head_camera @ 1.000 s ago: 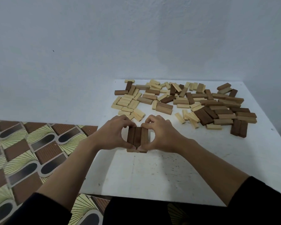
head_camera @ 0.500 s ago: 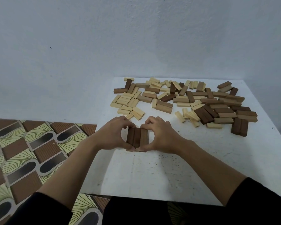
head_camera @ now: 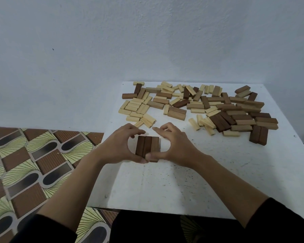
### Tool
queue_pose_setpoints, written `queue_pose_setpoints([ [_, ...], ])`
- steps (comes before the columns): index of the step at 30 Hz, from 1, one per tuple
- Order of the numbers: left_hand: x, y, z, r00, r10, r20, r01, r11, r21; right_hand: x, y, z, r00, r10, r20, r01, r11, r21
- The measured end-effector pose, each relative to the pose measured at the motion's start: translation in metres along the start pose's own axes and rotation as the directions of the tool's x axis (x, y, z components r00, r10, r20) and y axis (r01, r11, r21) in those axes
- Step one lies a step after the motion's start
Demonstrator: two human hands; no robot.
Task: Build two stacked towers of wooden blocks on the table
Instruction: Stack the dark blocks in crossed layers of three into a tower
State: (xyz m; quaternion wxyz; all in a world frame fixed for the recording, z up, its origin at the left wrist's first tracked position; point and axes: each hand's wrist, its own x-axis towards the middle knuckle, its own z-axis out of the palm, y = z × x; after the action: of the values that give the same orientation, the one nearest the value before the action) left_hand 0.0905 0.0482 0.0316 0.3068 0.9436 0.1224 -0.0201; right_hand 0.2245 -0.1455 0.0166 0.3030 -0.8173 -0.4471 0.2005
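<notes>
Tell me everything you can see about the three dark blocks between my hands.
The three dark blocks are brown wooden bars, lying flat side by side with long sides touching, ends pointing away from the person. They rest on the white table, apart from the loose pile. The left hand and right hand curl round them, thumbs pressing the near ends.

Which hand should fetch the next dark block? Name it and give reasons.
Right. The right hand sits nearer the loose dark blocks, heaped to its right; pale blocks lie beyond the left hand. Both hands hold the three-block row.
</notes>
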Motion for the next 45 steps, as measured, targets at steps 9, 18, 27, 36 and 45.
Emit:
queue_pose_setpoints([
  [9, -0.039, 0.028, 0.047, 0.866, -0.428, -0.259, 0.143, 0.708, -0.691, -0.041, 0.013, 0.039, 0.990, 0.135, -0.049, -0.120, 0.962, 0.244],
  [18, -0.044, 0.007, 0.087, 0.886, -0.365, -0.285, 0.119, 0.774, -0.622, -0.038, 0.011, 0.051, 0.997, 0.068, -0.033, -0.063, 0.989, 0.133],
  [27, -0.046, 0.006, 0.090, 0.893, -0.321, -0.315, 0.090, 0.813, -0.575, -0.039, 0.014, 0.054, 0.997, 0.061, -0.055, -0.055, 0.993, 0.107],
  [36, -0.044, 0.009, 0.084, 0.856, -0.343, -0.386, 0.022, 0.770, -0.637, -0.042, 0.014, 0.051, 0.973, 0.132, -0.191, -0.075, 0.957, 0.279],
  [45, -0.001, 0.009, 0.028, 0.859, -0.288, -0.424, -0.075, 0.748, -0.660, 0.000, 0.020, 0.010, 0.909, 0.071, -0.410, -0.017, 0.991, 0.134],
])
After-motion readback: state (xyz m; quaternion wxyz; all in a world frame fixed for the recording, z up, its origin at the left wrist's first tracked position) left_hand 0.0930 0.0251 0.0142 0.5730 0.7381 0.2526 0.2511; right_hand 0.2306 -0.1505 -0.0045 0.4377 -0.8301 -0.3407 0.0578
